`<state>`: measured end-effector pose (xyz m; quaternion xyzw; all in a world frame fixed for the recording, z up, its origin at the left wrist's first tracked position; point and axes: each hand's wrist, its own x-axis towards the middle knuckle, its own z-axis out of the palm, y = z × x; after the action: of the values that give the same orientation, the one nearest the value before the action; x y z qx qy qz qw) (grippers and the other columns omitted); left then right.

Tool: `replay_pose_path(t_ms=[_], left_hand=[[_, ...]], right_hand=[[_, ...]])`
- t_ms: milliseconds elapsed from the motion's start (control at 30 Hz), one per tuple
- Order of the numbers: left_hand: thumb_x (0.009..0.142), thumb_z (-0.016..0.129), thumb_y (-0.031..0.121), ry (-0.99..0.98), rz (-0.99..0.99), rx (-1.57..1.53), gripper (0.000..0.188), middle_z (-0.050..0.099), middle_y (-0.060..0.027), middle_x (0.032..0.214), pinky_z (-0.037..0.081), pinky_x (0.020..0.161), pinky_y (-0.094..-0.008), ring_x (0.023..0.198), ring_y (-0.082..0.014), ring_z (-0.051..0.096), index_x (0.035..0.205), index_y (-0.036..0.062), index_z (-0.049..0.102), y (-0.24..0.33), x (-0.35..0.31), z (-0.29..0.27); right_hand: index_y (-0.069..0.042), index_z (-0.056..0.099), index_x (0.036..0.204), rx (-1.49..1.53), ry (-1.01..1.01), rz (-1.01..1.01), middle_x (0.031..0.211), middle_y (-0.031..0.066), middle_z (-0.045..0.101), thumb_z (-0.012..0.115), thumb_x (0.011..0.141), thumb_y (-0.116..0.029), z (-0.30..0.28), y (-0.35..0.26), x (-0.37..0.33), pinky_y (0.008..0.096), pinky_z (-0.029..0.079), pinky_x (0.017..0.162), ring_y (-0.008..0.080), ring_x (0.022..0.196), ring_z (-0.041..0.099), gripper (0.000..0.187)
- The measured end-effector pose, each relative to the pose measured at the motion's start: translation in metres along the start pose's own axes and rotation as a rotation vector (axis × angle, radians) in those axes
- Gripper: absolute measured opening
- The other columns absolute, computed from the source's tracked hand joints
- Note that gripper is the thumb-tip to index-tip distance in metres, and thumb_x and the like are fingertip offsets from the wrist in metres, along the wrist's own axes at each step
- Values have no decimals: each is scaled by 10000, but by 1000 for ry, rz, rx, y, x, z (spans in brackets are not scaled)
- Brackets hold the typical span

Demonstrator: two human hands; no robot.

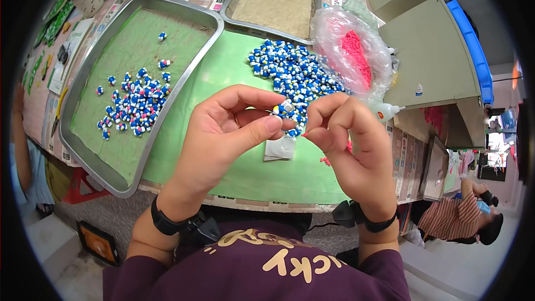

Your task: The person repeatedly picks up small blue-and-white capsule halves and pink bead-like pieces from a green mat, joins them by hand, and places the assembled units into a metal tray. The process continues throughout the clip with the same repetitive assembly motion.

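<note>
My left hand (220,128) pinches a small blue and white figure (286,106) between thumb and fingers, with its white side up. Close to its right, my right hand (356,142) is closed in a pinch on a tiny pink piece (304,134). The two pieces are apart. Behind my hands lies a big pile of blue and white figures (295,72) with yellow spots. Below the left fingertips sits a small white block (280,149). A few loose pink bits (325,160) lie beside my right hand, which partly hides them.
At left, a metal tray (139,28) lined with green holds several figures (136,103) with pink parts. A second tray (273,0) stands at the back. A plastic bag (326,28) of pink pieces (355,58) and a white squeeze bottle (385,112) are at right, by a cabinet (432,39).
</note>
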<state>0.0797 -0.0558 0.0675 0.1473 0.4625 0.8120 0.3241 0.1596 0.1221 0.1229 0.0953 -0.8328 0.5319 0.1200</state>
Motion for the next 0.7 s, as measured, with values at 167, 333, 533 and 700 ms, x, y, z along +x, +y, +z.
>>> replay_pose_path(t_ms=[167, 333, 533, 700], left_hand=[[856, 680, -37, -12, 87, -5, 247, 663, -103, 1052, 562, 800, -282, 943, -170, 676, 1088, -19, 598, 0, 0, 14], [836, 697, -64, -17, 164, 62, 255, 653, -81, 1013, 551, 814, -268, 926, -141, 661, 1071, -16, 609, 0, -2, 18], [810, 707, -101, 9, 320, 206, 203, 646, -86, 985, 549, 809, -253, 908, -147, 658, 993, -29, 656, -5, -3, 18], [773, 727, -121, 14, 387, 393, 208, 636, -95, 959, 538, 748, -240, 868, -146, 639, 946, -18, 678, -2, -4, 20]], right_hand=[[-34, 418, 796, 38, 169, -7, 844, 100, 547, 589, 774, 192, 7, -6, 0, 301, 494, 703, 190, 762, 561, 284], [-55, 441, 805, -72, 200, -62, 818, 80, 577, 631, 783, 143, 9, 2, -4, 312, 431, 698, 202, 749, 577, 275], [-65, 448, 808, -206, 247, -67, 825, 75, 593, 654, 801, 101, 20, 2, -5, 328, 407, 720, 213, 742, 576, 264], [-68, 419, 813, -40, 249, 25, 838, 55, 540, 727, 793, 28, 14, 11, -8, 297, 409, 713, 163, 776, 522, 324]])
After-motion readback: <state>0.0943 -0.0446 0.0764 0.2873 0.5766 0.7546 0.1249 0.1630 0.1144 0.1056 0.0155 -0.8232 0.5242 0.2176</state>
